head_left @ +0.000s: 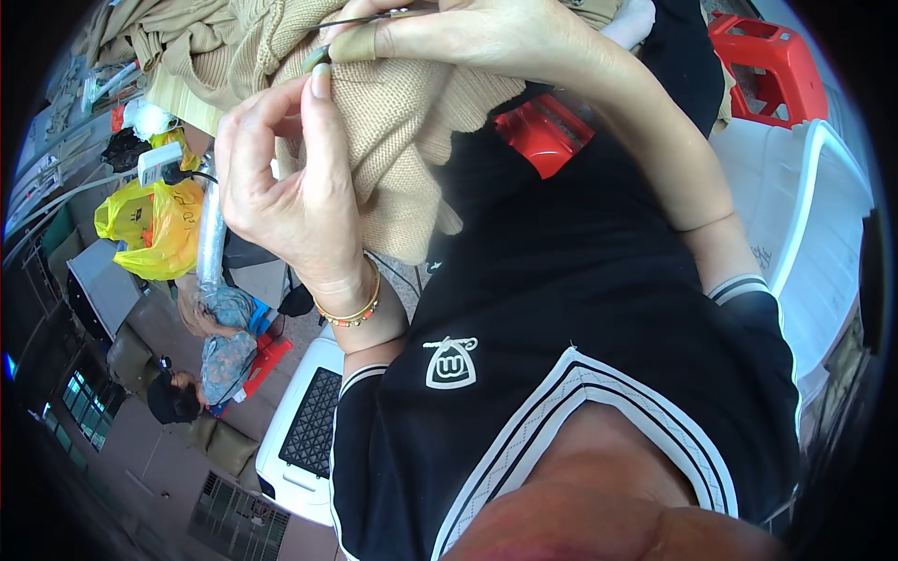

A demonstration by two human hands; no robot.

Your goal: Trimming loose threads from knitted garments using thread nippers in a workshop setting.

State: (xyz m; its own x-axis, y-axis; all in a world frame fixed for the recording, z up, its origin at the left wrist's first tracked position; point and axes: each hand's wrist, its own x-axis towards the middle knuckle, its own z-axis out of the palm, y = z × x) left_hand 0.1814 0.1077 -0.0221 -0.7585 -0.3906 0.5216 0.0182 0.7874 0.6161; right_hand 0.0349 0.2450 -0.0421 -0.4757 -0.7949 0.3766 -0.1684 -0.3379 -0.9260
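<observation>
A tan ribbed knit piece (393,140) lies bunched in front of me and hangs toward my lap. My left hand (290,178), with a beaded bracelet at the wrist, is closed, its thumb and forefinger pinched at the knit. My right hand (458,35) reaches in at the top, partly cut off by the frame edge. It grips a thin metal needle-like tool (360,20) just above the left fingertips. A tan cover wraps the right thumb. Between the hands is a small greenish piece (315,59), whose kind I cannot make out.
More tan knitwear (187,42) is heaped at the far left. A yellow plastic bag (154,229) and a white plug-in adapter (159,163) are left of me. A white chair (795,215) and a red stool (767,70) stand right. Another person (220,360) sits at lower left, beyond a white appliance (290,449).
</observation>
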